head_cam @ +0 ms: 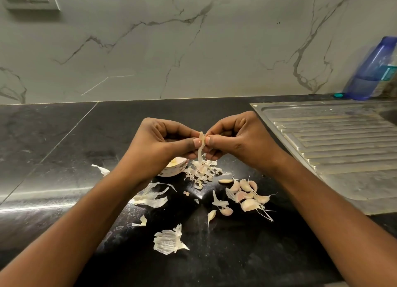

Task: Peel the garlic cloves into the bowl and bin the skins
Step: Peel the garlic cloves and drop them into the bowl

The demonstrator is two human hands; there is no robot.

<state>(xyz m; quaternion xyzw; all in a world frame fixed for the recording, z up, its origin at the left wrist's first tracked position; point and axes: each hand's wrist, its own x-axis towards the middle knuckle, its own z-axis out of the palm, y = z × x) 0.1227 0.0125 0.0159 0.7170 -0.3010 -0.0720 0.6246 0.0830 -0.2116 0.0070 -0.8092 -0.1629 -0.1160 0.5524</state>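
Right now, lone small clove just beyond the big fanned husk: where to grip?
Likely from above, pinching the lone clove across its plump far half, fingertips on its left and right flanks. It lies flat on the counter and tapers to a thin tip toward the camera.

L hand + R hand pinch garlic skin | bowl below, prob. w/ cloves | unpeeled cloves on counter

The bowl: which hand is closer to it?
Left. The left hand is just over the bowl, hiding part of it; the right hand is farther right. Both pinch one garlic clove.
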